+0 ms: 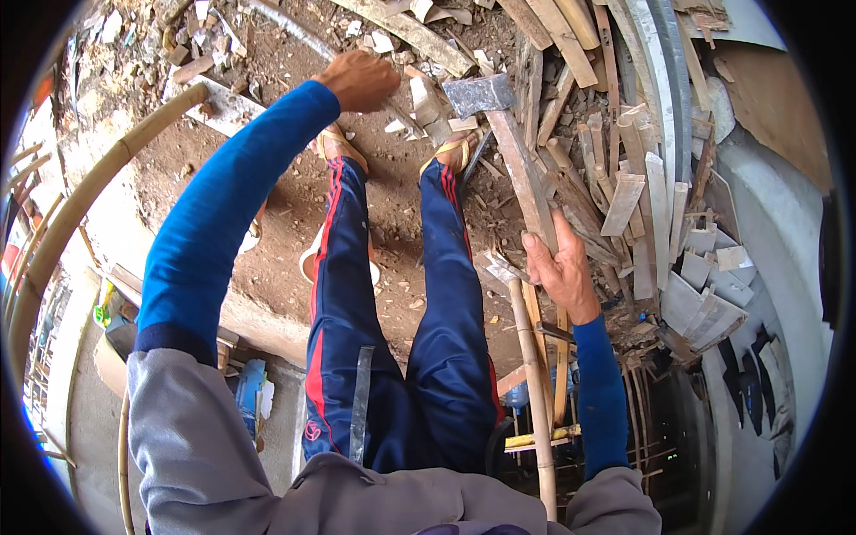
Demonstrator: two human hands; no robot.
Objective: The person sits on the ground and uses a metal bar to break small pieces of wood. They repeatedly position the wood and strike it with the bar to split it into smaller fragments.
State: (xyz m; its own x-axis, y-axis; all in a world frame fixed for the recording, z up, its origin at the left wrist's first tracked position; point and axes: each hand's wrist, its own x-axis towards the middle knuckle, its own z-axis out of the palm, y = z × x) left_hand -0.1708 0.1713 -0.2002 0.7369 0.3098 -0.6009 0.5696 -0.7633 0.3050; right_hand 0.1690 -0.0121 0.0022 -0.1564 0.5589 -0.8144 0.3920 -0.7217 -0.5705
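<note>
My left hand [357, 82] reaches toward the upper middle, its fingers wrapped round a long thin rod [294, 31] that runs diagonally over the dirt, beside some pale scraps [424, 102]. My right hand [557, 267] grips the wooden handle [519, 165] of a hammer with a squared grey metal head [477, 92]. The head is held up to the right of my left hand. My sandalled feet [453, 152] are below them on the rubble-strewn ground [259, 160].
Piled wood offcuts [624, 201] and broken pale boards [704, 303] lie to the right. A bamboo pole [116, 147] curves along the left. More bamboo [530, 374] stands below my right hand. A concrete ledge edge [259, 321] and a darker drop [669, 419] lie near the bottom.
</note>
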